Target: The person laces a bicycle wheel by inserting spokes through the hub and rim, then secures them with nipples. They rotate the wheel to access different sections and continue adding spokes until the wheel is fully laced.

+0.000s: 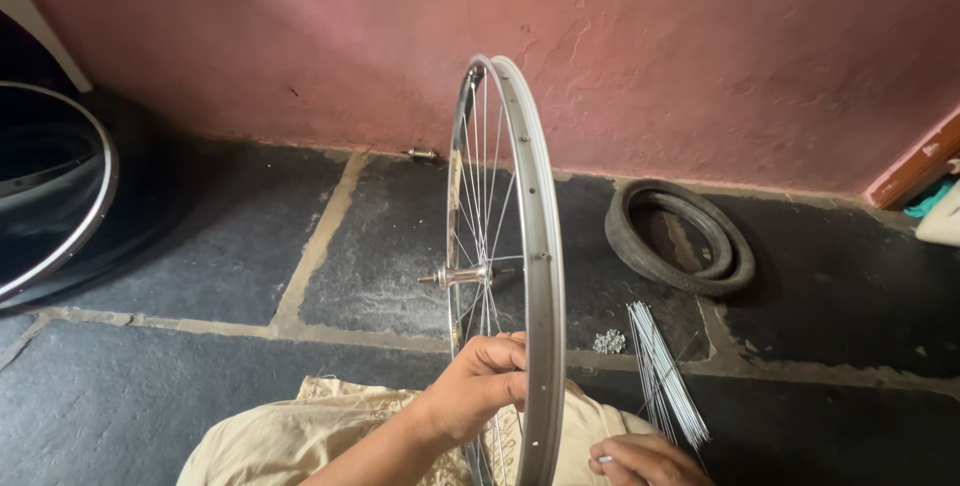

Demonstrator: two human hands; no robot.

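Note:
A silver bicycle wheel rim (541, 246) stands upright in front of me, edge-on, with thin spokes running to a metal hub (466, 275). My left hand (483, 380) reaches in among the spokes near the rim's lower part, fingers curled around a spoke. At the bottom edge, to the right of the rim, my right hand (643, 460) pinches a small metal piece between its fingertips; the piece is too small to name. Beside that hand lies a bundle of loose spokes (663, 376) on the floor.
A small heap of metal nipples (608, 342) sits by the spokes. A black tyre (682, 238) lies on the dark stone floor near the pink wall. Another rim (78, 216) leans at the far left. My beige-clothed lap (300, 436) is at the bottom.

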